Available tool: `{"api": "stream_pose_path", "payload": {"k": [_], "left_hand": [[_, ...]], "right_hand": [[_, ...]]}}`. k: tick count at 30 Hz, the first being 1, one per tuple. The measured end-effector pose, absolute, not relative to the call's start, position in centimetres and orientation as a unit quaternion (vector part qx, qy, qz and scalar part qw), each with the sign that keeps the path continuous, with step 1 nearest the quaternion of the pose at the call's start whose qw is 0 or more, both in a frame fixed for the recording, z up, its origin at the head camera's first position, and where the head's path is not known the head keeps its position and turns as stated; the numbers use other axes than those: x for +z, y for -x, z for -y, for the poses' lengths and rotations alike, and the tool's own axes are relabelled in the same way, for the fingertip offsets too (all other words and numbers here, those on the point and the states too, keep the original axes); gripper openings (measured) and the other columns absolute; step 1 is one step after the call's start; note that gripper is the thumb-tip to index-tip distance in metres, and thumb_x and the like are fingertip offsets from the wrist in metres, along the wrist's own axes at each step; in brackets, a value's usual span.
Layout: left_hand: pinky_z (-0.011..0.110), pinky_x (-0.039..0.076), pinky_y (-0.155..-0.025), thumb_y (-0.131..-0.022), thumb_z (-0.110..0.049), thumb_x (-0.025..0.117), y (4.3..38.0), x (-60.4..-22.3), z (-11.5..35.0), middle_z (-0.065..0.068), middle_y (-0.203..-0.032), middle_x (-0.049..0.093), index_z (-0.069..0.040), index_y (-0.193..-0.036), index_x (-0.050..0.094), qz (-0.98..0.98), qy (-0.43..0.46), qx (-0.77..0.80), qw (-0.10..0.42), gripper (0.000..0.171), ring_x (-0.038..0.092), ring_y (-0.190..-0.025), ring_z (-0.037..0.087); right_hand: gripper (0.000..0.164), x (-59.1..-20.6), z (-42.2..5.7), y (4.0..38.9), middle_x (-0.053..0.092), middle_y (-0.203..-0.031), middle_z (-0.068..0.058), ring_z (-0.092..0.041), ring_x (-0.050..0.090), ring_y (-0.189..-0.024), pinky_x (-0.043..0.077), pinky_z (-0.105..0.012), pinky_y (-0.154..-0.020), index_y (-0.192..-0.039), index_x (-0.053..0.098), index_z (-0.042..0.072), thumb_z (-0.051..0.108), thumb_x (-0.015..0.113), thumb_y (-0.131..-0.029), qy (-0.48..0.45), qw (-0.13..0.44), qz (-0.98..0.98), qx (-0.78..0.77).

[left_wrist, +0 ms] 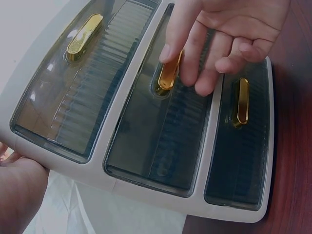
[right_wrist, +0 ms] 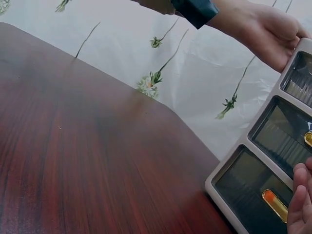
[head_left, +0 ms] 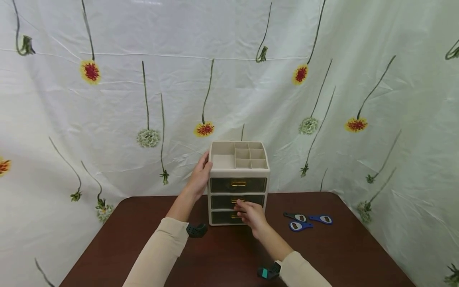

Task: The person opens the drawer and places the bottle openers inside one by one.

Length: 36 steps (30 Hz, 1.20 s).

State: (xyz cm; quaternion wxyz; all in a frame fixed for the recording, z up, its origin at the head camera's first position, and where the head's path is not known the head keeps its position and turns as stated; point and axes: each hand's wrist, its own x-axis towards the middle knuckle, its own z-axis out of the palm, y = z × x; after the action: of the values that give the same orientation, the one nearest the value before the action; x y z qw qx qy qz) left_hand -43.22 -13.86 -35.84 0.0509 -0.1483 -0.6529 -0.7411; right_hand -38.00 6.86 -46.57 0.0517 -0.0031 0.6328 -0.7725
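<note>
A cream desktop organizer (head_left: pixel 239 171) stands upright on the table, its three dark see-through drawers closed. Each drawer has a gold handle, and divided compartments form the top. My left hand (head_left: pixel 199 177) rests against the organizer's upper left side, with part of its fingers hidden behind the edge. In front of the middle drawer (left_wrist: pixel 146 131) is my right hand (head_left: pixel 252 217), palm turned left and fingers loosely bent. Its uppermost fingertip overlaps the middle drawer's gold handle (left_wrist: pixel 166 78); a firm grip does not show. Below those fingers sits the bottom drawer's handle (left_wrist: pixel 242 100).
Three bottle openers lie on the dark brown table (head_left: pixel 143 235), right of the organizer: a black one (head_left: pixel 295 216) and two blue ones, one nearer (head_left: pixel 300 226) and one farther right (head_left: pixel 321 219). A white flower-printed curtain (head_left: pixel 229 91) hangs behind the table.
</note>
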Motion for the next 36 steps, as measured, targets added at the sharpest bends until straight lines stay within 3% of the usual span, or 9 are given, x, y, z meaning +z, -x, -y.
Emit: {"api": "stream_pose_path", "payload": {"k": [6,12,26,36], "left_hand": [[0.043,0.016,-0.122,-0.114,-0.014,0.034,43.1,-36.3,13.8,0.008,-0.171,0.012,-0.012,-0.167,0.012,0.657,0.148,-0.738,0.045,0.058,0.014,-0.154,0.025],[0.045,0.017,-0.122,-0.114,-0.014,0.035,43.2,-36.4,13.9,0.011,-0.171,0.014,-0.01,-0.167,0.014,0.655,0.154,-0.738,0.058,0.057,0.016,-0.154,0.027],[0.044,0.014,-0.123,-0.113,-0.012,0.034,43.0,-36.0,14.1,0.013,-0.171,0.011,-0.008,-0.167,0.01,0.652,0.164,-0.738,0.052,0.059,0.012,-0.155,0.028],[0.046,0.019,-0.122,-0.114,-0.017,0.034,43.0,-36.0,14.0,0.01,-0.171,0.015,-0.011,-0.167,0.013,0.669,0.15,-0.726,0.053,0.058,0.018,-0.153,0.026]], "right_hand": [[0.031,-46.9,-7.4,36.8,0.075,-0.098,-0.003,-0.011,0.067,-0.079,0.051,-0.025,-0.07,-0.113,0.074,0.0,0.028,0.073,-0.099,-0.006,0.054,-0.645,-0.762],[0.028,-48.2,-8.1,35.8,0.075,-0.099,-0.005,-0.011,0.068,-0.079,0.05,-0.023,-0.066,-0.116,0.072,-0.001,0.021,0.072,-0.099,-0.018,0.057,-0.651,-0.756],[0.048,-50.8,-7.5,35.3,0.075,-0.095,-0.005,-0.005,0.067,-0.068,0.05,-0.017,-0.059,-0.128,0.064,-0.007,0.031,0.072,-0.1,-0.058,0.102,-0.623,-0.773],[0.037,-50.5,-5.9,36.0,0.074,-0.089,-0.002,-0.003,0.062,-0.063,0.047,-0.018,-0.057,-0.122,0.068,0.0,0.03,0.072,-0.1,-0.061,0.096,-0.615,-0.781]]}}
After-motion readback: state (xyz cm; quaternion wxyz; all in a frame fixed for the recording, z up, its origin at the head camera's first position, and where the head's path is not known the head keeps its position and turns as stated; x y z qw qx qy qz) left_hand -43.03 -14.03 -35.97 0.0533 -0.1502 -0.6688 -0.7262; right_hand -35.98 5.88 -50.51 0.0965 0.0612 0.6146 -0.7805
